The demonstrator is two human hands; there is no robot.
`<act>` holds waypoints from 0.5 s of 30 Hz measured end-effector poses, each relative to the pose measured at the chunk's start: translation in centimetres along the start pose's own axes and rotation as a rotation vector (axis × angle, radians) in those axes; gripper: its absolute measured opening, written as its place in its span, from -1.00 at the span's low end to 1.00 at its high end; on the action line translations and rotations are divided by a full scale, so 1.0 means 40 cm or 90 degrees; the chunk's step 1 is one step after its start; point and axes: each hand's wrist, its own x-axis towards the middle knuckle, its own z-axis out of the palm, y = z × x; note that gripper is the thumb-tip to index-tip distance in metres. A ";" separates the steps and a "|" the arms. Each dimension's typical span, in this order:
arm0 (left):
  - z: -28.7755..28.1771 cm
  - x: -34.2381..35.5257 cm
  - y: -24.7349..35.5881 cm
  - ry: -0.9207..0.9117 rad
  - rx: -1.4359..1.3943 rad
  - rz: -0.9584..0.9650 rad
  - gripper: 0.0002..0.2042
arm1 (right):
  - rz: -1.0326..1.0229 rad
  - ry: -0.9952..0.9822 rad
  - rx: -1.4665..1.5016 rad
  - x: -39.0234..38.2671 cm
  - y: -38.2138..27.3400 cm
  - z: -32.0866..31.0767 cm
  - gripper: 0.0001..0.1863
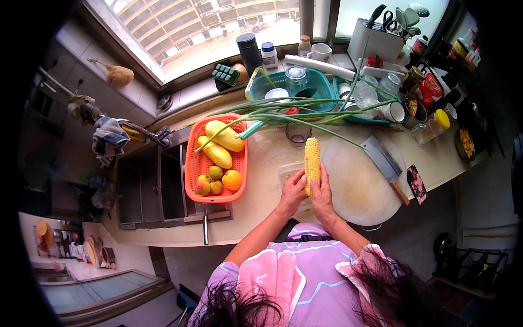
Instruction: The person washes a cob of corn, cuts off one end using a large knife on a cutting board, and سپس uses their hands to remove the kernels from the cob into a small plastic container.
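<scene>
An upright ear of yellow corn [311,158] is held between my hands over a clear plastic container [286,171]. My left hand [293,189] grips it from the left side and my right hand [322,189] from the right. To the right is a round cutting board [354,180] with a wooden-handled cleaver [377,159] on it. A clear glass [298,133] stands beyond the corn. To the left, an orange basket [190,161] holds mangoes [219,155] and several round fruits [232,180].
Long green onions [294,103] stretch across the back, over a teal basket [329,90]. A sink [136,191] lies at the left. A floral phone-like item [417,184] is by the board. Jars [427,129], bottles and a knife block [365,41] crowd the back and right.
</scene>
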 end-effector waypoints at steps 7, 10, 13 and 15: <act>0.037 -0.031 -0.012 -0.027 0.067 0.027 -0.53 | 0.057 0.023 0.187 0.022 0.042 -0.016 -0.41; 0.031 -0.021 -0.036 -0.002 0.101 0.074 -0.54 | 0.068 0.028 0.184 0.017 0.032 -0.011 -0.44; 0.004 -0.014 -0.061 0.070 0.437 0.283 -0.59 | 0.072 0.030 0.172 0.003 0.011 0.011 -0.44; 0.059 -0.033 -0.018 0.102 0.591 0.347 -0.65 | 0.073 0.039 0.154 0.009 0.036 -0.005 -0.44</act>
